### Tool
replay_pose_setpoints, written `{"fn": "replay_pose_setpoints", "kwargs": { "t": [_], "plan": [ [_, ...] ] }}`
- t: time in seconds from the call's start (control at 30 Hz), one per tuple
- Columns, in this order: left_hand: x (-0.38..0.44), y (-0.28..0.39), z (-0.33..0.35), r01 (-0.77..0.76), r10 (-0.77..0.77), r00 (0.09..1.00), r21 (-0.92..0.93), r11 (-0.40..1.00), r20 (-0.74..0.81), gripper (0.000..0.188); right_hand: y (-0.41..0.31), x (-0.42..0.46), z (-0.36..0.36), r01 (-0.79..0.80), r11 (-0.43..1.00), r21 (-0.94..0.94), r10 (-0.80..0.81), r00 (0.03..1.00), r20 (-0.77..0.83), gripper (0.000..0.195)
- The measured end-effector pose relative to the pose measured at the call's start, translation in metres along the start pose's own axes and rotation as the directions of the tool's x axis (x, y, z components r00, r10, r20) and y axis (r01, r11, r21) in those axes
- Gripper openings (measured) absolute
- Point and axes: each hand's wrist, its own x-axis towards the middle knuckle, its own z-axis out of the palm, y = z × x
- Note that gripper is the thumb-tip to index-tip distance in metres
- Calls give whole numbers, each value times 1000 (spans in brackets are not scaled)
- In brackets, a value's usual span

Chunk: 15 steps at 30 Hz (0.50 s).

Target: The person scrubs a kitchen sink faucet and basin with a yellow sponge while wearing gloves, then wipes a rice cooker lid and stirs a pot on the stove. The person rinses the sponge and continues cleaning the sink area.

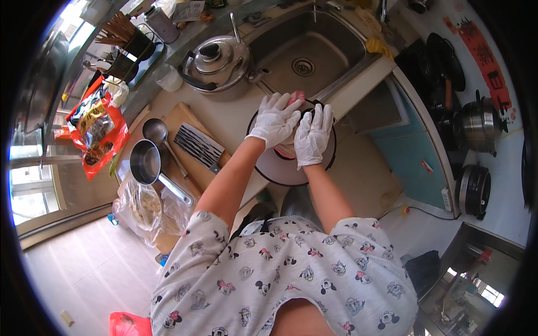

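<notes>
White disposable gloves cover both hands. My left hand (275, 119) lies flat with spread fingers over a round pot lid (273, 168) with a dark rim at the counter's edge, in front of the sink. My right hand (313, 134) rests beside it on the right, fingers extended. Between and under the palms shows a pale, crumpled cloth (286, 147); a pink bit (297, 96) sticks out beyond my left fingertips. The hands hide most of it, so I cannot tell whether either grips it.
A steel kettle (218, 63) stands left of the sink (311, 75). On a wooden board (180, 113) lie a cleaver (199, 145), a ladle (155, 130) and a small saucepan (145, 161). Food in clear plastic (145, 206) sits nearer me. Pots (479, 126) stand at the right.
</notes>
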Motion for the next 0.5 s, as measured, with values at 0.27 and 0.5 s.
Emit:
{"fn": "replay_pose_setpoints", "kwargs": {
  "t": [0.27,0.5],
  "plan": [
    [-12,-14,-7,129,-150,984,-194,972,-98,40,16,-7,7,86,992,94,-84,996,-19,37],
    [-129,41,-12,363,-489,849,-452,815,-199,63,39,-7,13,201,975,90,-207,977,61,48]
  ]
}}
